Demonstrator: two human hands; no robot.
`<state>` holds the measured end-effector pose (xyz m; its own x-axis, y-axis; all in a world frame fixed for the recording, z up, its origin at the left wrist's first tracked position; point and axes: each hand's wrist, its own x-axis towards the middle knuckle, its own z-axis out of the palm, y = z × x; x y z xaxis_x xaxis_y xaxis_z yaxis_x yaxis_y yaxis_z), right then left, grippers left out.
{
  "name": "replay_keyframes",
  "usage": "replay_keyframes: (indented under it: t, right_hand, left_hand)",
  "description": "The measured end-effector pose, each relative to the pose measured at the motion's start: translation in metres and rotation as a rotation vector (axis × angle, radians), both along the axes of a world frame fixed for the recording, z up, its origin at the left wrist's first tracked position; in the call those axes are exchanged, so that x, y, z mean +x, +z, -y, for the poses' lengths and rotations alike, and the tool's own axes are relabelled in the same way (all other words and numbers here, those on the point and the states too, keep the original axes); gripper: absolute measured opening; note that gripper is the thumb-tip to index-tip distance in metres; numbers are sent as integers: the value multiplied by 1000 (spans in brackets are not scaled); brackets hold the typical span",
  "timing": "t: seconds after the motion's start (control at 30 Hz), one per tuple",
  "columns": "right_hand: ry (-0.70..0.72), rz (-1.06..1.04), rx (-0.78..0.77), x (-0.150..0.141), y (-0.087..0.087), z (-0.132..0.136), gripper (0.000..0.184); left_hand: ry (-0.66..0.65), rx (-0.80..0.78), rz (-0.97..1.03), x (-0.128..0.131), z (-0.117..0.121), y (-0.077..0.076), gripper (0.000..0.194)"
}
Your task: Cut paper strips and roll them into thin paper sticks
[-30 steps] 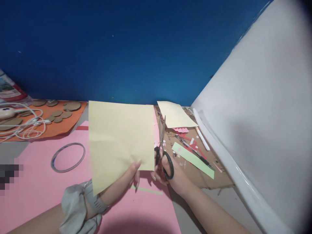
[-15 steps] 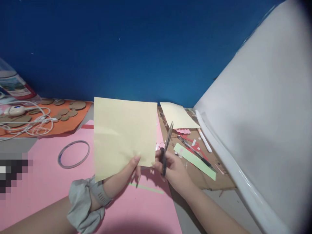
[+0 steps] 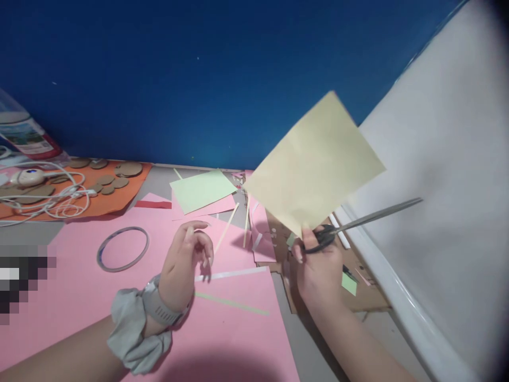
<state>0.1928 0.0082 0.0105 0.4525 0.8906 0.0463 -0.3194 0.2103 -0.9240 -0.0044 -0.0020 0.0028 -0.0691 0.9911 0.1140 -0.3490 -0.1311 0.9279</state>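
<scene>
Up over the cardboard (image 3: 374,297), the pale yellow sheet (image 3: 314,164) is tilting corner-up, right hand (image 3: 320,265) gripping it plus scissors (image 3: 377,216); left hand (image 3: 186,257) is curling loosely, holding nothing.

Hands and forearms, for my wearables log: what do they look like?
Both are bare, with no gloves or visible sleeves. The left hand has a slotted grey wristband and a gathered pale grey scrunchie at its wrist; the right hand has neither.

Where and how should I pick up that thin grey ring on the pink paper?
Probably best by the right side of its rim, coming from the right with your left hand. The grey ring looks flat on the pink paper, and its open centre leaves room for a fingertip inside.
</scene>
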Motion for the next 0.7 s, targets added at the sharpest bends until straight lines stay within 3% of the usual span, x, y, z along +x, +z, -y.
replay_keyframes:
  t: [0.2, 0.5, 0.6, 0.7]
  right_hand:
    - [56, -138, -86, 6, -1, -6, 24]
    - [139, -25, -80, -4, -1, 1, 20]
    - [89, -16, -52, -6, 2, 2, 20]
    - [-8, -44, -11, -1, 5, 0, 25]
  left_hand:
    - [-37, -1, 28, 0, 0, -3, 24]
    - [-58, -6, -8, 0, 0, -4, 27]
    - [-80, -47, -74, 2, 4, -3, 25]
    - [-217, -64, -181, 3, 11, -5, 20]
